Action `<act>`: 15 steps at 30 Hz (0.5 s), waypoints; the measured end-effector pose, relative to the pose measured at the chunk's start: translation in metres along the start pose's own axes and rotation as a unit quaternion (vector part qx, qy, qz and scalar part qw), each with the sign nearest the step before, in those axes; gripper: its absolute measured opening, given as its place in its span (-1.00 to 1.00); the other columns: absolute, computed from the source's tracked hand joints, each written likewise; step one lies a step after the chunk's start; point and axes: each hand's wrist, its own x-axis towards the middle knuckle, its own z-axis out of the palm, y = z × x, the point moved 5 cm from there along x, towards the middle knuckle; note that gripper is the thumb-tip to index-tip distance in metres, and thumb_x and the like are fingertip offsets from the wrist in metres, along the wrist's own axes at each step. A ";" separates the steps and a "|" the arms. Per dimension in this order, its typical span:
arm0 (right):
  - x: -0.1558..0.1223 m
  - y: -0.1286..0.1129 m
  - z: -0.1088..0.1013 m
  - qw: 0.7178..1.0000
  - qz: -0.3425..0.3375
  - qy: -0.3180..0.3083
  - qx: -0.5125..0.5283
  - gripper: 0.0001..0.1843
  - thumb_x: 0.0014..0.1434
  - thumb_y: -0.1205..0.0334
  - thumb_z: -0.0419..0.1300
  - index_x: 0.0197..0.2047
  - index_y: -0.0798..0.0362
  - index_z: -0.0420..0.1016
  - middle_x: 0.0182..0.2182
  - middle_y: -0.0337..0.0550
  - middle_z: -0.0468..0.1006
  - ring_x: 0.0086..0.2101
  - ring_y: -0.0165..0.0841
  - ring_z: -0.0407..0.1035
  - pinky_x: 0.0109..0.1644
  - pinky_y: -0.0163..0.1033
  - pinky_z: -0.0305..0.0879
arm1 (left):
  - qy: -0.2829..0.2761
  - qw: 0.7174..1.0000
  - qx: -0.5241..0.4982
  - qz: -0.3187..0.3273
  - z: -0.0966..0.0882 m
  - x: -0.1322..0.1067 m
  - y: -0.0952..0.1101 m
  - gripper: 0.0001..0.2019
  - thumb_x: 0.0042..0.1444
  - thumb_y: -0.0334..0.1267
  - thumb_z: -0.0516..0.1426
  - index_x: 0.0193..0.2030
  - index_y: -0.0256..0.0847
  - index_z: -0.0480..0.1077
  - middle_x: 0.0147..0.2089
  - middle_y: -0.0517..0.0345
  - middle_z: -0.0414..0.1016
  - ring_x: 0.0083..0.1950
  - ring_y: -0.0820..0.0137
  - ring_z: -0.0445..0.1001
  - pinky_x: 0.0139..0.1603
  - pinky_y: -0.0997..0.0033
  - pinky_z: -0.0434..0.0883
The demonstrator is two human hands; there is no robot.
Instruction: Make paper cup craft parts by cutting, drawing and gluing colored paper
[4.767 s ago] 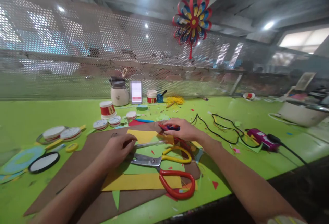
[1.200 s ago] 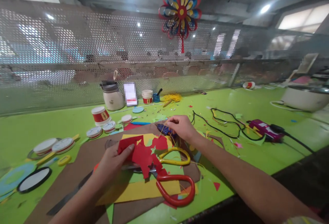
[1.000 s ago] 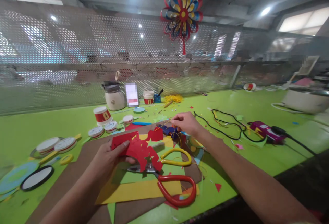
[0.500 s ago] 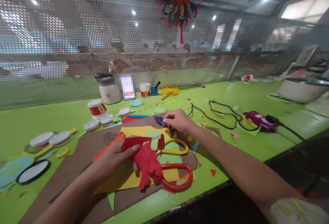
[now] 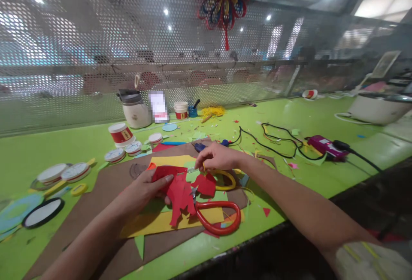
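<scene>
My left hand (image 5: 146, 192) grips a sheet of cut red paper (image 5: 178, 194) with ragged edges, thumb on top. My right hand (image 5: 219, 158) is pinched around a thin yellow strip (image 5: 204, 167), just to the right of the red sheet. Below those fingers is a smaller red paper piece (image 5: 206, 185). Scissors with a red handle loop (image 5: 236, 218) lie by the red sheet, their blades mostly covered. A yellow handle loop (image 5: 230, 179) shows behind the small red piece. Yellow paper (image 5: 144, 226) rests on a brown board (image 5: 106, 203) under both hands.
Behind my right hand lies a dark blue corded tool (image 5: 200, 147); its black cord runs toward a purple box (image 5: 326, 148). White-lidded tubs (image 5: 119, 134) and a white jug (image 5: 137, 112) stand back left. Paper scraps litter the green table (image 5: 180, 267), whose front edge runs below.
My right hand has moved left and a little down with the yellow strip, closer to the red paper. The small red piece now lies flatter and shows more. The orange piece is more hidden.
</scene>
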 end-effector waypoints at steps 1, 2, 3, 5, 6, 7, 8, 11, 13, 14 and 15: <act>0.002 0.003 0.004 1.000 0.012 0.006 0.012 -0.72 -0.05 0.49 0.07 -0.37 0.15 0.61 -0.54 -0.23 0.57 -0.53 -0.47 0.40 -0.47 -0.44 0.29 | 0.000 1.000 0.021 0.005 0.002 0.000 0.001 -0.76 0.05 -0.14 0.21 -0.48 -0.29 0.49 -0.52 0.03 0.56 -0.54 0.41 0.44 -0.46 0.51 0.40; 0.004 0.006 0.007 0.999 0.024 0.015 0.023 -0.72 -0.02 0.48 0.05 -0.38 0.16 0.60 -0.58 -0.23 0.56 -0.57 -0.48 0.39 -0.51 -0.45 0.28 | -0.001 0.999 0.039 0.009 0.003 0.000 0.002 -0.76 0.06 -0.13 0.21 -0.48 -0.28 0.50 -0.53 0.04 0.55 -0.54 0.41 0.43 -0.46 0.51 0.39; 0.006 0.009 0.010 0.999 0.035 0.028 0.030 -0.72 -0.01 0.48 0.04 -0.39 0.17 0.59 -0.61 -0.23 0.55 -0.61 -0.49 0.38 -0.54 -0.45 0.26 | -0.003 0.998 0.053 0.015 0.005 0.000 0.003 -0.75 0.06 -0.12 0.20 -0.48 -0.26 0.50 -0.54 0.06 0.54 -0.54 0.41 0.42 -0.46 0.51 0.39; 0.010 0.015 0.015 0.996 0.054 0.057 0.038 -0.74 0.01 0.45 0.04 -0.40 0.16 0.58 -0.66 -0.24 0.52 -0.66 -0.48 0.36 -0.58 -0.45 0.23 | -0.016 0.996 0.077 0.032 0.007 0.000 0.003 -0.77 0.08 -0.11 0.18 -0.43 -0.23 0.53 -0.53 0.09 0.54 -0.52 0.40 0.41 -0.45 0.51 0.39; 0.011 0.018 0.016 0.995 0.063 0.072 0.039 -0.76 0.02 0.42 0.05 -0.41 0.16 0.57 -0.68 -0.24 0.51 -0.67 -0.47 0.35 -0.60 -0.44 0.23 | -0.022 0.995 0.090 0.041 0.008 0.000 0.004 -0.78 0.08 -0.11 0.18 -0.37 -0.21 0.54 -0.51 0.11 0.54 -0.50 0.40 0.41 -0.44 0.51 0.39; 0.012 0.021 0.016 0.993 0.071 0.088 0.039 -0.77 0.02 0.40 0.06 -0.42 0.16 0.57 -0.70 -0.24 0.51 -0.68 -0.45 0.35 -0.61 -0.42 0.23 | -0.025 0.993 0.104 0.050 0.009 -0.001 0.004 -0.79 0.08 -0.11 0.18 -0.31 -0.18 0.56 -0.48 0.13 0.54 -0.49 0.40 0.41 -0.43 0.51 0.40; 0.012 0.024 0.014 0.991 0.078 0.104 0.036 -0.77 0.02 0.37 0.07 -0.42 0.15 0.57 -0.71 -0.24 0.50 -0.70 -0.43 0.35 -0.63 -0.40 0.23 | -0.024 0.991 0.116 0.058 0.009 -0.001 0.005 -0.79 0.07 -0.12 0.18 -0.24 -0.16 0.56 -0.45 0.14 0.55 -0.47 0.39 0.41 -0.43 0.51 0.40; 0.011 0.028 0.005 0.984 0.093 0.150 0.021 -0.75 0.02 0.36 0.06 -0.39 0.14 0.58 -0.72 -0.24 0.50 -0.70 -0.39 0.35 -0.64 -0.37 0.24 | -0.020 0.989 0.125 0.078 0.008 -0.005 0.010 -0.78 0.05 -0.14 0.20 -0.18 -0.13 0.57 -0.42 0.15 0.56 -0.43 0.36 0.43 -0.41 0.50 0.42; 0.009 0.027 -0.003 0.981 0.098 0.168 0.011 -0.72 0.04 0.37 0.04 -0.34 0.14 0.59 -0.72 -0.25 0.48 -0.70 -0.38 0.35 -0.62 -0.36 0.24 | -0.009 0.991 0.107 0.081 0.005 -0.005 0.011 -0.82 0.05 -0.14 0.20 -0.33 -0.18 0.57 -0.48 0.13 0.54 -0.45 0.36 0.44 -0.41 0.48 0.44; 0.008 0.026 -0.006 0.980 0.099 0.170 0.007 -0.71 0.05 0.37 0.03 -0.32 0.14 0.60 -0.72 -0.26 0.48 -0.70 -0.39 0.34 -0.62 -0.36 0.23 | 0.001 0.993 0.091 0.075 0.002 -0.005 0.010 -0.81 0.04 -0.14 0.21 -0.38 -0.21 0.55 -0.50 0.11 0.53 -0.46 0.36 0.45 -0.40 0.47 0.45; 0.007 0.023 -0.008 0.981 0.098 0.168 0.003 -0.70 0.05 0.38 0.03 -0.30 0.14 0.60 -0.73 -0.27 0.46 -0.70 -0.40 0.33 -0.60 -0.36 0.22 | 0.013 0.996 0.069 0.063 -0.001 -0.003 0.008 -0.81 0.04 -0.14 0.22 -0.40 -0.24 0.53 -0.49 0.09 0.54 -0.45 0.35 0.46 -0.39 0.45 0.46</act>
